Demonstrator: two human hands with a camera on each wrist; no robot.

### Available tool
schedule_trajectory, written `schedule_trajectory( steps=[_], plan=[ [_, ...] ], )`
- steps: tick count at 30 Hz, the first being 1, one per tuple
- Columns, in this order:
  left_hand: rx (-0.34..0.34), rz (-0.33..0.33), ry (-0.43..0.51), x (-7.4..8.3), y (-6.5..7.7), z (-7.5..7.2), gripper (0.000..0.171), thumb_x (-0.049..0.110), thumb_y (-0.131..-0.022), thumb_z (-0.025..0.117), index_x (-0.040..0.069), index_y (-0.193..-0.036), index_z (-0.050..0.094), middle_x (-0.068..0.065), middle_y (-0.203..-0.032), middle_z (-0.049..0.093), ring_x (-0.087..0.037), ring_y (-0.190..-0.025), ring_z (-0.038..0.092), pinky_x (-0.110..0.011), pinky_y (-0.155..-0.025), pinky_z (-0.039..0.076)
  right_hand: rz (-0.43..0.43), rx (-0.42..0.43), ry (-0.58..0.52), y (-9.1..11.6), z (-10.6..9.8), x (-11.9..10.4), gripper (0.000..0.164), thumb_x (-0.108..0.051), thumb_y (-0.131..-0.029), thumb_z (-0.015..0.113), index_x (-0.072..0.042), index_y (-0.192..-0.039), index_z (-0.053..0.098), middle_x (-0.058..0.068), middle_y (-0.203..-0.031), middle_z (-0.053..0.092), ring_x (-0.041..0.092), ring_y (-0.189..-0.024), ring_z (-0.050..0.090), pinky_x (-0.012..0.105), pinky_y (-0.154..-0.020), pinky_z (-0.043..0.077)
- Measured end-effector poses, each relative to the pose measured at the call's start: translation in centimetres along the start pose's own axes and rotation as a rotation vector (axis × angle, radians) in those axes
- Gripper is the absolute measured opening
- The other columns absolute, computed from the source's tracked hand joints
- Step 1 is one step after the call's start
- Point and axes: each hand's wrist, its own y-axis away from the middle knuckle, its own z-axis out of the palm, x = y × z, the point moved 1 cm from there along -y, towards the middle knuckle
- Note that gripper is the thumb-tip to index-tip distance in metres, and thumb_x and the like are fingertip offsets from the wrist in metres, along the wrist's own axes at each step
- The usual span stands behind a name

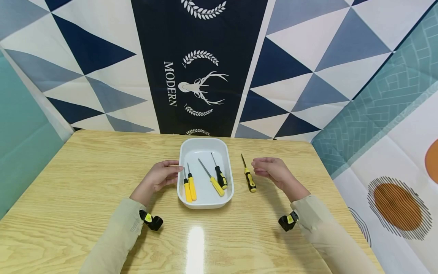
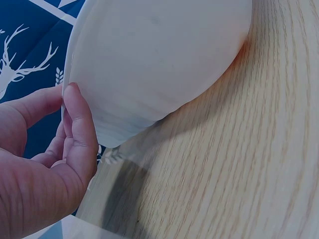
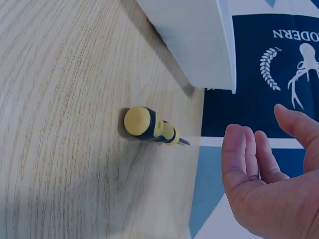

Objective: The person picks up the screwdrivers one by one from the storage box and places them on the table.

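A white rectangular tray [image 1: 205, 205] sits on the wooden table. Its left rim is pinched by my left hand [image 1: 164, 175], thumb over the edge and fingers along the outer wall; the left wrist view shows the same hand [image 2: 55, 154] at the rim. Inside lie two slim yellow screwdrivers [image 1: 192, 189] side by side, a longer yellow one [image 1: 217, 186] and a black-and-yellow one [image 1: 220, 178]. To the tray's right, another black-and-yellow screwdriver [image 1: 250, 180] lies on the table. My right hand [image 1: 273, 172] hovers just right of it, fingers extended and holding nothing.
The wooden table [image 1: 102, 163] ends at a patterned cloth backdrop [image 1: 202, 76] behind the tray. Each sleeve carries a small black wrist camera [image 1: 156, 223]. Patterned fabric [image 1: 393, 205] hangs beyond the table's right edge.
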Motion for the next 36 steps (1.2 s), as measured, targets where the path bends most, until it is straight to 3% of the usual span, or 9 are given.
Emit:
schedule_trajectory(
  steps=[8,14,17,23,29,36],
  plan=[
    [0.0,-0.001,0.0,0.01,-0.01,0.05,0.056,0.015,-0.087,0.066,0.003,-0.136,0.042,-0.004,-0.099,0.064,-0.008,-0.075,0.061,-0.019,-0.067,0.055,-0.018,-0.019,0.0,0.31,0.4,-0.4,0.051,-0.016,-0.094,0.056,0.012,-0.134,0.039,0.004,-0.109,0.059,0.004,-0.083,0.063,0.021,-0.085,0.054],
    [0.012,-0.003,-0.014,0.03,-0.01,0.06,0.056,0.017,-0.087,0.067,0.004,-0.136,0.043,-0.004,-0.101,0.063,-0.008,-0.075,0.061,-0.02,-0.068,0.055,-0.043,-0.031,0.061,0.34,0.56,-0.56,0.054,-0.022,-0.093,0.058,0.008,-0.134,0.041,0.014,-0.125,0.052,0.004,-0.089,0.063,0.029,-0.095,0.051],
    [0.016,-0.005,-0.016,0.07,-0.01,0.08,0.055,0.017,-0.087,0.066,0.004,-0.136,0.044,-0.004,-0.1,0.064,-0.008,-0.075,0.061,-0.019,-0.067,0.055,-0.072,-0.041,0.065,0.35,0.48,-0.65,0.054,-0.023,-0.093,0.059,0.007,-0.134,0.042,0.017,-0.129,0.049,0.004,-0.091,0.063,0.032,-0.099,0.048],
    [0.017,-0.012,-0.017,0.08,-0.03,0.09,0.055,0.017,-0.087,0.066,0.004,-0.136,0.043,-0.003,-0.097,0.064,-0.008,-0.074,0.061,-0.019,-0.066,0.055,-0.144,-0.064,0.036,0.52,0.44,-0.85,0.053,-0.02,-0.092,0.059,0.008,-0.134,0.041,0.022,-0.131,0.046,0.003,-0.093,0.062,0.029,-0.097,0.049],
    [0.012,-0.012,-0.009,0.15,-0.02,0.08,0.055,0.016,-0.088,0.065,0.004,-0.137,0.042,-0.001,-0.094,0.063,-0.008,-0.073,0.06,-0.019,-0.066,0.055,-0.173,-0.061,0.026,0.61,0.68,-1.01,0.05,-0.018,-0.09,0.062,0.007,-0.13,0.045,0.007,-0.116,0.055,0.004,-0.094,0.062,0.03,-0.096,0.05],
    [0.011,-0.012,-0.021,0.06,0.01,0.08,0.056,0.017,-0.087,0.066,0.004,-0.136,0.043,-0.001,-0.095,0.063,-0.009,-0.074,0.059,-0.019,-0.066,0.055,-0.204,-0.058,0.03,0.6,0.9,-1.02,0.046,-0.015,-0.089,0.064,0.006,-0.127,0.049,-0.006,-0.103,0.061,0.007,-0.093,0.063,0.041,-0.1,0.047]
  ],
)
